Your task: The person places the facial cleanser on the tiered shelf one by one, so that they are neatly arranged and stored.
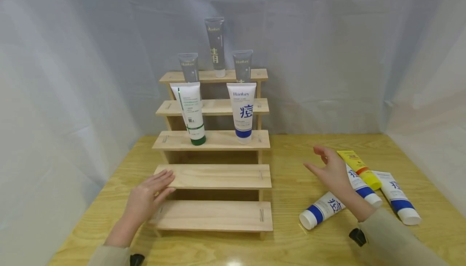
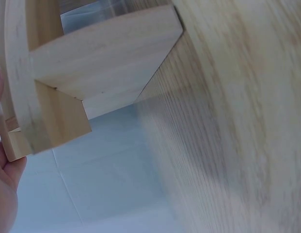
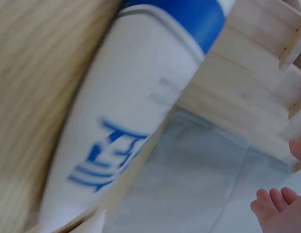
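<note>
My left hand (image 1: 145, 197) holds the left end of the second-lowest step of a wooden tiered stand (image 1: 214, 215), its fingers on top and its thumb at the front edge. In the left wrist view, part of this hand (image 2: 5, 194) shows against the board. My right hand (image 1: 333, 173) is above a pile of squeeze tubes, thumb and fingers apart and nothing between them. Under its wrist lies a white tube with a blue band (image 1: 322, 209), large and blurred in the right wrist view. Beside it are another white-and-blue tube (image 1: 364, 191) and a yellow tube (image 1: 358, 167).
A third white-and-blue tube (image 1: 400, 199) lies farthest right. On the middle step stand a white-and-green tube (image 1: 191, 112) and a white-and-blue tube (image 1: 243, 110). Higher up are three grey tubes, one on the top step (image 1: 215, 45). Pale curtains (image 1: 327, 55) hang behind the table.
</note>
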{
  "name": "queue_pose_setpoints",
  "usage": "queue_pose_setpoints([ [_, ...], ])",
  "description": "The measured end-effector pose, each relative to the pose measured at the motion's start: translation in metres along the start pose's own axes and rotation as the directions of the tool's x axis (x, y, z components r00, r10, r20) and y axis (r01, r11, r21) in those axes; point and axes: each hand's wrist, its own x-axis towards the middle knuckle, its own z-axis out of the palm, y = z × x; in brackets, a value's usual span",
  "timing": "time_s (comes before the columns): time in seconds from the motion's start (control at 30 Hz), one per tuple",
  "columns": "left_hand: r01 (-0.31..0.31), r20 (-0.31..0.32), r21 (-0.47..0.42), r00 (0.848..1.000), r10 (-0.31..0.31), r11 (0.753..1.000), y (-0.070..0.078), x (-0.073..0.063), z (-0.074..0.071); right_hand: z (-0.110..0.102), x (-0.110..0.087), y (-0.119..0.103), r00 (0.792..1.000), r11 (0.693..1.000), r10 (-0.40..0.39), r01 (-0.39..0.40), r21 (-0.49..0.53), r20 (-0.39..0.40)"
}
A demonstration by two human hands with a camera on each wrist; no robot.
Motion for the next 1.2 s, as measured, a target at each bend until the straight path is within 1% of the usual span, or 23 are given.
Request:
queue_pose_setpoints([
  [0.1,-0.001,-0.001,0.002,1.0,0.001,1.0,0.0,0.0,0.0,-0.003,-0.004,0.031,0.999,0.997,-0.02,0.017,-0.073,-0.035],
  [0.2,-0.006,-0.002,0.004,1.0,0.006,1.0,-0.001,0.0,0.0,-0.013,-0.01,0.048,0.999,0.993,-0.026,0.022,-0.118,-0.036],
  [0.33,-0.009,-0.004,0.0,1.0,0.009,1.0,0.0,0.0,-0.001,-0.028,-0.018,0.061,1.0,0.984,0.025,-0.027,-0.177,-0.014],
  [0.43,-0.013,-0.008,-0.004,1.0,0.013,1.0,0.0,0.0,-0.001,-0.038,-0.023,0.07,0.998,0.97,0.07,-0.069,-0.232,-0.002],
  [0.63,-0.015,-0.014,-0.008,1.0,0.015,1.0,0.001,0.001,-0.002,-0.052,-0.032,0.09,0.99,0.94,0.141,-0.123,-0.319,0.031],
  [0.8,-0.021,-0.018,-0.005,1.0,0.021,1.0,0.001,0.002,-0.003,-0.068,-0.041,0.088,0.98,0.923,0.187,-0.152,-0.355,0.066],
  [0.9,-0.022,-0.016,-0.002,1.0,0.022,1.0,0.001,0.001,-0.003,-0.075,-0.045,0.089,0.975,0.92,0.2,-0.154,-0.359,0.095],
  [0.93,-0.023,-0.016,-0.001,1.0,0.023,1.0,0.001,0.001,-0.003,-0.076,-0.047,0.092,0.975,0.912,0.204,-0.156,-0.38,0.091],
  [0.97,-0.025,-0.017,-0.001,1.0,0.025,1.0,0.001,0.002,-0.003,-0.078,-0.048,0.094,0.973,0.91,0.21,-0.157,-0.383,0.101],
  [1.0,-0.025,-0.016,-0.002,1.0,0.025,1.0,0.001,0.002,-0.003,-0.08,-0.049,0.096,0.97,0.903,0.22,-0.16,-0.4,0.107],
  [1.07,-0.026,-0.016,-0.003,1.0,0.025,1.0,0.001,0.002,-0.003,-0.085,-0.05,0.095,0.965,0.897,0.229,-0.158,-0.413,0.128],
  [1.13,-0.025,-0.014,-0.003,1.0,0.025,1.0,0.0,0.002,-0.003,-0.089,-0.052,0.089,0.959,0.884,0.249,-0.168,-0.435,0.137],
  [1.2,-0.022,-0.012,-0.003,1.0,0.022,1.0,0.0,0.003,-0.003,-0.094,-0.052,0.074,0.948,0.882,0.275,-0.181,-0.436,0.162],
])
